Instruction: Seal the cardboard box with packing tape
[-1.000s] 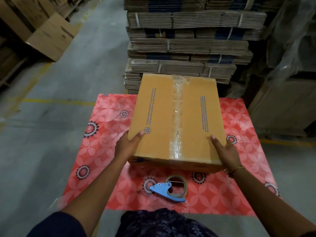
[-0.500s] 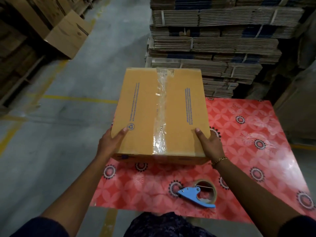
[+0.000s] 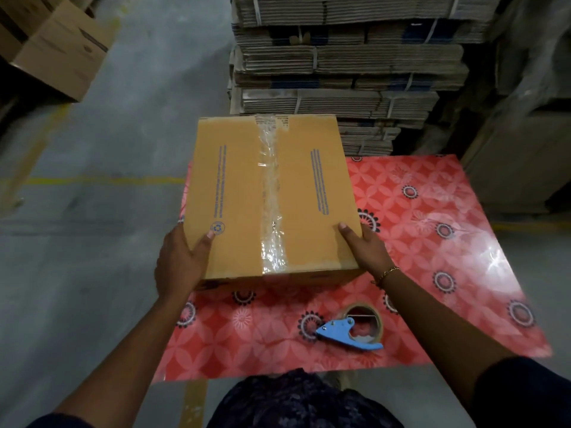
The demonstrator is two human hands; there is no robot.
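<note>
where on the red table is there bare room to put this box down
The right half of the table is bare, between the box and the right edge. A smaller bare strip runs along the near-left edge. It is crowded near the middle front, where the tape dispenser lies below the right hand.

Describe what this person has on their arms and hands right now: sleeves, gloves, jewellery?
Both hands are bare, no gloves. The right hand has a thin gold-coloured chain bracelet at the wrist. The left hand and its wrist show nothing worn. Both forearms are uncovered; dark navy sleeves begin near the elbows.
</note>
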